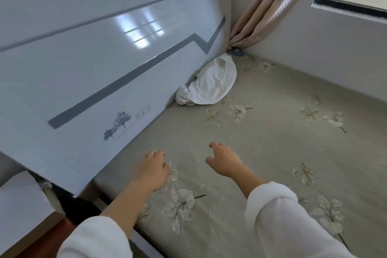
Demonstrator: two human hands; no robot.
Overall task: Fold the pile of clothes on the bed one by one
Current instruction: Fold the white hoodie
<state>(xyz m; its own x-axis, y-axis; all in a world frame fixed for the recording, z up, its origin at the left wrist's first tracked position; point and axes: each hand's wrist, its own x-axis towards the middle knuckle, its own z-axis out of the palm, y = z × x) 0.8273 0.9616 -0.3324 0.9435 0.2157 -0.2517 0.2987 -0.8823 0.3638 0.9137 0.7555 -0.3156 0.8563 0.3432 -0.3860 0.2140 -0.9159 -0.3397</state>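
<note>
- My left hand (154, 167) reaches out over the bed (272, 153), fingers loosely bent with the tips down at the flowered sheet; it holds nothing.
- My right hand (224, 160) is beside it, apart from it, fingers relaxed and curved, thumb spread, also holding nothing.
- The white clothes (209, 81) lie bunched against the headboard (104, 69), well beyond both hands, near the curtain (272, 6) corner.
</note>
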